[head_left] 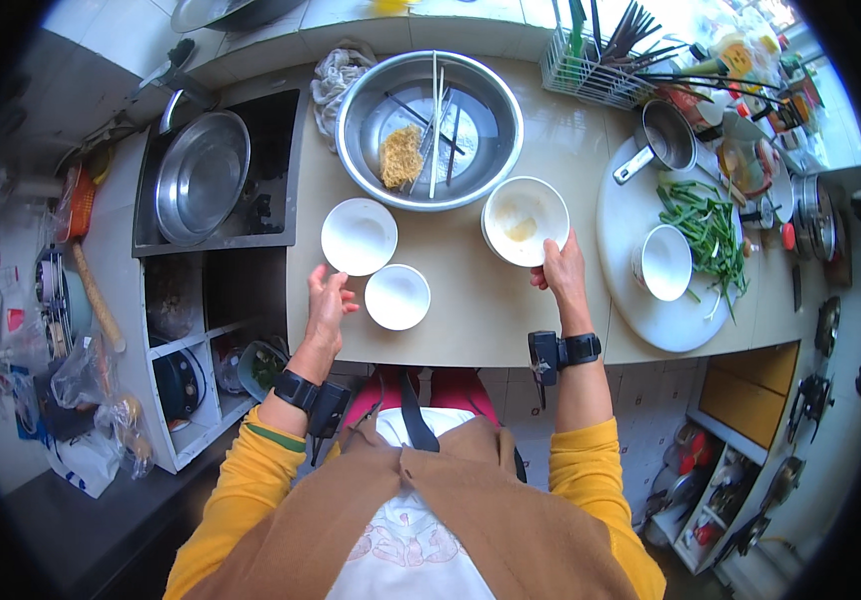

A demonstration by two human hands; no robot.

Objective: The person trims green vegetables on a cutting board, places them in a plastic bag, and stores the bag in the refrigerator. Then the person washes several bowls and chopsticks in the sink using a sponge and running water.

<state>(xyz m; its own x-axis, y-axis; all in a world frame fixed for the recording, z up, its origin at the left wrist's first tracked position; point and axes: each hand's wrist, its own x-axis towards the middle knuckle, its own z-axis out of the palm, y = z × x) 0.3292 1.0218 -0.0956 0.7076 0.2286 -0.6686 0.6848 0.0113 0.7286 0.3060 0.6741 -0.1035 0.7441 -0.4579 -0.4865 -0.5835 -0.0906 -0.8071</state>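
- Landmark: large steel basin (429, 128) at the far middle of the counter (471, 300). All places are given from it.
- Right hand (563, 272): fingers curled over the near rim of a white bowl (525, 220), thumb on the edge, gripping it. This bowl sits just beside the basin's near-right rim, touching or nearly so; I cannot tell which. It holds a pale yellowish smear or a few noodle scraps.
- Left hand (329, 305): open, fingers loosely spread, holding nothing. It hovers nearer the person than the basin's left side.
- Key relation: 2 empty white bowls lie by the left hand. The small bowl (397, 296) is just to its right, near but apart. The wider shallow bowl (359, 236) is just beyond the fingertips, between hand and basin. The left hand is the nearer one to both; the right is well apart from them.
- The 2 empty bowls touch or almost touch at their rims.
- Basin contents: a block of dry yellow noodles (402, 156), crinkled and matte, left of centre. Pale chopsticks (436, 120) lie across it, long axis running away from the person.
- Materials: bowls are glazed, smooth and round; the basin is polished metal; the counter is a glossy beige slab.
- Right of the basin: a round white board (641, 320) with green stalks (703, 228) and another white bowl (666, 262).
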